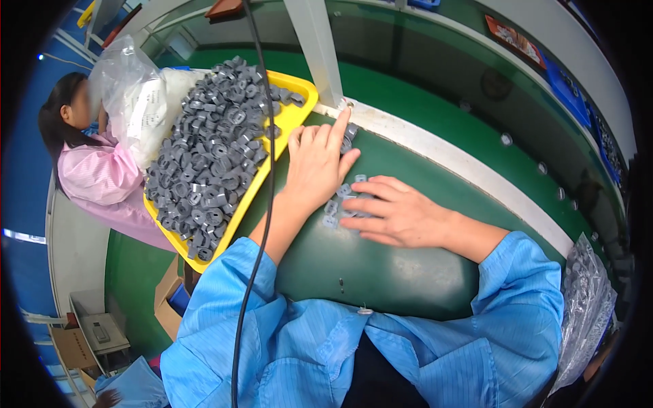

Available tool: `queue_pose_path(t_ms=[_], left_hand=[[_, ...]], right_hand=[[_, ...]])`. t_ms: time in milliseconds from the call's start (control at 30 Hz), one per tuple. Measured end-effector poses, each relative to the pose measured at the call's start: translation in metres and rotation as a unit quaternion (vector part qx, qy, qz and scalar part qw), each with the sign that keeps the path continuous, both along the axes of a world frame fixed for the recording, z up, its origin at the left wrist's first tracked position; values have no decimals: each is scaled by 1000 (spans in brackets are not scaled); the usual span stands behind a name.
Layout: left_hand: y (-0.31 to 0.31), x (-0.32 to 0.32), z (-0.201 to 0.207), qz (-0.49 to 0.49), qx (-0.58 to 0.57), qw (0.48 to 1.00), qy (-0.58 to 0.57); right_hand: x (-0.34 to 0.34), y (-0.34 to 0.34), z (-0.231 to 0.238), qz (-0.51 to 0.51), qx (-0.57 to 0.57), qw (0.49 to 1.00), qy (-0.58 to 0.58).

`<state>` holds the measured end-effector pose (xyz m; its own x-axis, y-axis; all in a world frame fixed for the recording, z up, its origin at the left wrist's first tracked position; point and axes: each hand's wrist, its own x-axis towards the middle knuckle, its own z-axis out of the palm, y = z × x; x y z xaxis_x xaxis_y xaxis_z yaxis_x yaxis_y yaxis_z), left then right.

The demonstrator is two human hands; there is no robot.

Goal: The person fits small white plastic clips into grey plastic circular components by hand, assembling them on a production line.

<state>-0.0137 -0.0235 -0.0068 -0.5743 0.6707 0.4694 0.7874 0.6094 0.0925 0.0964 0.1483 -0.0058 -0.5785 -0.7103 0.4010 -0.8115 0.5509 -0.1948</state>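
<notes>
My left hand [314,163] is stretched over the far part of the green work table [381,272], its index finger reaching to the table's pale rim. Its fingers are apart, and several dark grey plastic parts [349,136] lie beside them, partly hidden. To the right, my right hand [405,214] rests palm down with spread fingers. Its fingertips touch or cover some of a small group of pale, translucent plastic pieces [331,208] lying between the two hands. Neither hand visibly grips anything.
At left, a yellow tray [299,87] holds a heap of small grey plastic parts. A black cable [270,170] hangs across the view. Beyond the rim, a green conveyor belt [435,115] carries small pieces. A clear bag [585,306] hangs at right; a co-worker in pink [95,170] sits at left.
</notes>
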Motion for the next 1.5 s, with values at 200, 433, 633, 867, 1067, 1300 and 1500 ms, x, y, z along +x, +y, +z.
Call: queue_pose_path(t_ms=[200, 433, 633, 867, 1067, 1300, 1500], left_hand=[[-8, -3, -5, -72, 30, 995, -67], [22, 3, 1, 22, 23, 999, -41], [30, -4, -1, 1, 19, 1000, -15], [22, -9, 8, -12, 205, 963, -176], [19, -10, 24, -23, 158, 981, 108], [21, -4, 16, -69, 334, 922, -185], [23, 0, 13, -51, 358, 901, -241]], right_hand=[[-15, 29, 20, -38, -90, 994, -50], [-67, 50, -3, -256, -429, 812, -301], [-57, 60, 13, -181, -258, 891, -327], [-48, 49, 14, -167, -106, 954, -227], [-35, 42, 20, -350, -131, 914, -159], [-42, 17, 14, -324, -163, 910, -203], [-65, 18, 50, -240, -530, 720, -379]])
